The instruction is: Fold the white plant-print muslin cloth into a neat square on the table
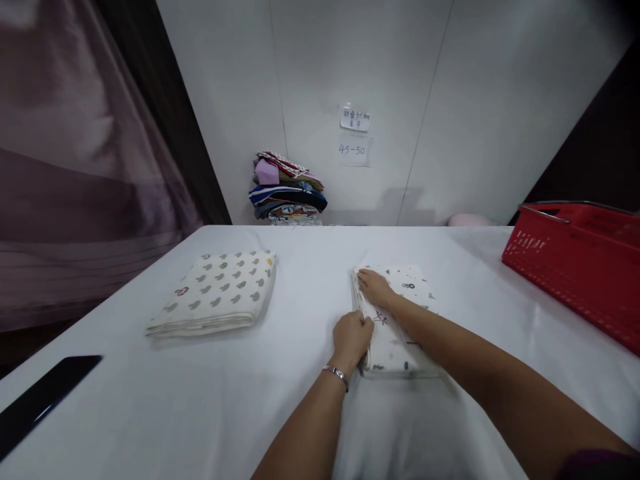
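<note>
A folded white cloth with small dark prints [407, 313] lies on the white table [310, 280] in front of me. My left hand [351, 339], with a bracelet on the wrist, is curled over the cloth's near left edge and grips it. My right hand [374, 287] lies on the far left part of the same cloth, fingers laid down on it. A second folded white cloth with grey and green prints [216, 291] rests to the left, apart from both hands.
A red plastic basket [580, 263] stands at the right edge. A stack of folded coloured clothes [287, 193] sits against the back wall under two paper notes [355, 137]. A dark flat object [43, 400] lies at the near left. A curtain hangs on the left.
</note>
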Demonstrator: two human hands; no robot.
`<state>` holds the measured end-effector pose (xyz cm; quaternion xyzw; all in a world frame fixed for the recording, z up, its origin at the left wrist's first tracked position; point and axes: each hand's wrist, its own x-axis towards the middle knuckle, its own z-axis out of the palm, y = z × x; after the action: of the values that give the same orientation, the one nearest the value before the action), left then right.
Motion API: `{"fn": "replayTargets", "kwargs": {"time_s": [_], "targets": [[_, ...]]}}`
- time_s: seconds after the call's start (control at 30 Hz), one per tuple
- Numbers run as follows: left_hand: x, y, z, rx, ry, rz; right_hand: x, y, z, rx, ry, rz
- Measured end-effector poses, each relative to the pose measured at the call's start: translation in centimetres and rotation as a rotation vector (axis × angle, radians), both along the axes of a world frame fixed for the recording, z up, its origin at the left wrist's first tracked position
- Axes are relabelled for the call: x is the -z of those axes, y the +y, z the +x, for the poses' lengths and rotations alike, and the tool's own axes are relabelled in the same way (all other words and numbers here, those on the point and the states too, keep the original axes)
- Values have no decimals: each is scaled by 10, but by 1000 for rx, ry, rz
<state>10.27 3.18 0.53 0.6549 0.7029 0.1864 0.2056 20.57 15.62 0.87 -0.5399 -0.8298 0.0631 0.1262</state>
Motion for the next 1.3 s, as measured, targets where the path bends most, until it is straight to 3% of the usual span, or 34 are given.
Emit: {"fn": "replayTargets", "kwargs": {"time_s": [0.17, 0.33, 0.47, 0.67, 0.9, 1.07, 1.3], "targets": [[-1, 0, -1, 8, 13, 23, 7, -9, -5, -9, -9, 23], [-2, -2, -2, 35, 5, 57, -1, -11, 1, -28, -28, -28], [-3, -4, -2, 33, -2, 67, -3, -30, 13, -26, -42, -52], [-7, -5, 0, 27, 19, 44, 9, -60, 15, -24, -72, -72], [-9, -8, -2, 5, 16, 54, 7, -59, 12, -15, -72, -88], [-10, -12, -6, 19, -38, -55, 10, -58, 13, 1, -55, -80], [-7, -33, -6, -26, -136, -76, 8, -56, 13, 2, -49, -91]]}}
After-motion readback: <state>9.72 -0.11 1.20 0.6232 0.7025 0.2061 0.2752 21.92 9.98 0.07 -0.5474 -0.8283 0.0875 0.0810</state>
